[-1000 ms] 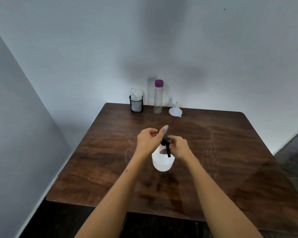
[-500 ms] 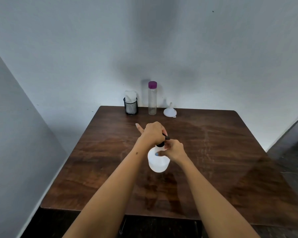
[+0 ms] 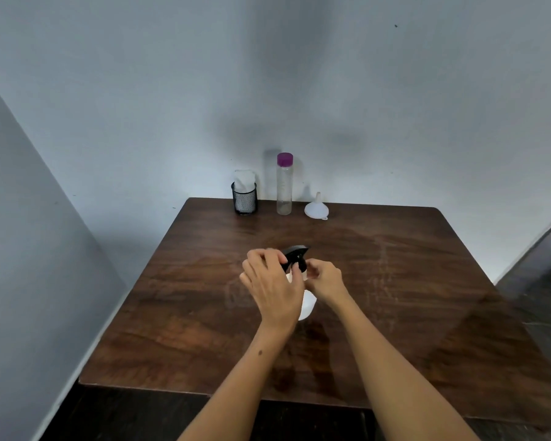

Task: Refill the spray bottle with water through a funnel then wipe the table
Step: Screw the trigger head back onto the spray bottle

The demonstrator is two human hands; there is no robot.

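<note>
The spray bottle (image 3: 306, 305), white with a black trigger head (image 3: 296, 256), stands near the middle of the dark wooden table (image 3: 395, 313). The left hand (image 3: 272, 288) curls its fingers round the head; the right hand (image 3: 325, 279) pinches at the neck just beside it. Along the far edge stand a black mesh cup (image 3: 244, 200) holding white cloth, a clear water bottle (image 3: 284, 184) with a purple cap, and a white funnel (image 3: 316, 207), mouth down. Pale grey walls (image 3: 395, 106) meet at the left corner
</note>
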